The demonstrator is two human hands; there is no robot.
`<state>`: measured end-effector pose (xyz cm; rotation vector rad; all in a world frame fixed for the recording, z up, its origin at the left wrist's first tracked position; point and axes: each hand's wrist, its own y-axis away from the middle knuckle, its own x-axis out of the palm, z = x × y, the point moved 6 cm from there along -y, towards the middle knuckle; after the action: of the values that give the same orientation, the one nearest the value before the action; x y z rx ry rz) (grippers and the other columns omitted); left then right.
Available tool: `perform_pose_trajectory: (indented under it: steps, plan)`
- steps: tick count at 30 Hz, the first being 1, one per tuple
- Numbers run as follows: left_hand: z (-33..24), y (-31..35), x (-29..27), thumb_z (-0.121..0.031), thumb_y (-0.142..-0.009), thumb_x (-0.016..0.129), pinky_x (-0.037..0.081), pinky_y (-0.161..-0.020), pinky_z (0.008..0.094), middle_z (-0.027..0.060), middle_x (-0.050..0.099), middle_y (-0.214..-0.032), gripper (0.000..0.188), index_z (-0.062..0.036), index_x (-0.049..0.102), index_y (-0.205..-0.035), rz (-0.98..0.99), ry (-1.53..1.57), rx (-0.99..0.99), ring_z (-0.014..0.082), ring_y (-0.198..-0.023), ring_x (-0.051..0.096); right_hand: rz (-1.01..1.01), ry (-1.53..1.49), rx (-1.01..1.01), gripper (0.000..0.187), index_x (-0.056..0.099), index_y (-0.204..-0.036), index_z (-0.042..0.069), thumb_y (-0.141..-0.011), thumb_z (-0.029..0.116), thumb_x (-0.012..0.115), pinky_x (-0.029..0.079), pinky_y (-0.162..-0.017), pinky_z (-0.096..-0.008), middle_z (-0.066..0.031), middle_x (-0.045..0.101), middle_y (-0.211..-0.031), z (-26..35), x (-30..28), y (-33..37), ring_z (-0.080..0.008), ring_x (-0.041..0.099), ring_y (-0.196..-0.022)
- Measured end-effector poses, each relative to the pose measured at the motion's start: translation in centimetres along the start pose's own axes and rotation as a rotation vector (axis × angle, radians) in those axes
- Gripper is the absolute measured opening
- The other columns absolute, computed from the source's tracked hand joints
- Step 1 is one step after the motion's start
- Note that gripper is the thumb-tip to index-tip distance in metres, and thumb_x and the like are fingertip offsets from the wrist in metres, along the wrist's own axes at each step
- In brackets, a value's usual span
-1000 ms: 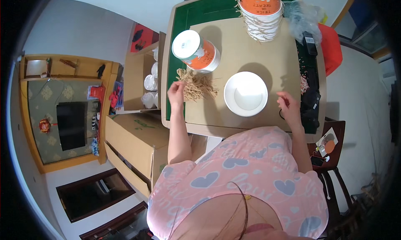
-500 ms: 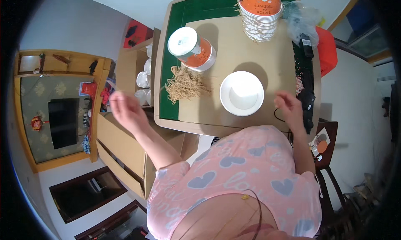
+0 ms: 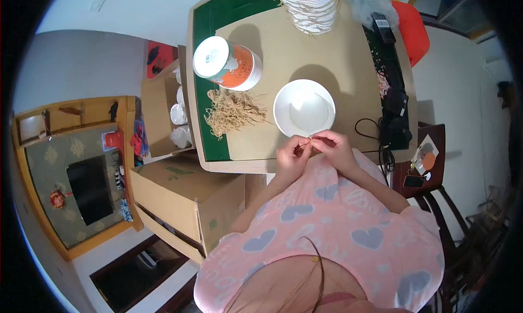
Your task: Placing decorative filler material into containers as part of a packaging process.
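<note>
Sitting at the near edge of the table (image 3: 348,62), both hands meet just in front of a white paper bowl (image 3: 304,107) that stands upright and open. To the bowl's left lies a loose heap of tan string pieces (image 3: 233,111), well clear of the hands. Behind the heap an orange paper cup stack with a white base (image 3: 226,62) lies on its side, and at the far edge a taller stack of orange-rimmed cups (image 3: 311,5) stands with strings hanging off it. A black device with a coiled cable (image 3: 393,117) runs along the right edge of the table, near the right hand but not touching it. Nothing lies between the hands and the bowl.

The left hand (image 3: 290,156) and right hand (image 3: 332,148) come up from the pink heart-print sleeves, wrists bent inward, fingertips touching each other. The fingers (image 3: 305,144) of both are pinched nearly closed on a thin pale string (image 3: 311,140), too fine to make out fully, held just beside the bowl's near rim.

Left of the table, an open brown cardboard box (image 3: 163,111) holds white cups, and a larger closed carton (image 3: 180,196) sits below it on the floor. A red stool (image 3: 411,27) stands at the far right.
</note>
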<state>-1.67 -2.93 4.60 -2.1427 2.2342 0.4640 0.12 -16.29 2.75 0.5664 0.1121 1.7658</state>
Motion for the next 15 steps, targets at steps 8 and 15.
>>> perform_pose_trajectory:
  steps: [8,15]
  plan:
    - [0.8,1.0,1.2,-0.003,-0.084,0.062,0.043,-0.057,0.0177,0.0004,0.061,-0.078,0.004,-0.0007,0.061,-0.087,0.112,-0.097,-0.114,0.0035,-0.066,0.054,-0.115,-0.152,-0.005,0.009,0.056,-0.093,0.001,-0.090,0.009,0.056,0.047,-0.080,-0.0247,-0.0048,0.062,-0.093,-0.1,-0.5,0.2,-0.0100,0.058,-0.087]
    - [0.8,0.3,-0.6,0.002,-0.075,0.063,0.049,-0.063,0.0331,0.0089,0.061,-0.086,0.016,-0.0034,0.063,-0.090,0.382,-0.511,0.154,0.0224,-0.074,0.060,-0.231,-0.325,0.077,0.004,0.053,-0.089,0.008,-0.090,0.012,0.054,0.027,-0.048,-0.0192,0.0064,0.041,-0.065,1.4,-3.5,-0.5,-0.0017,0.033,-0.055]
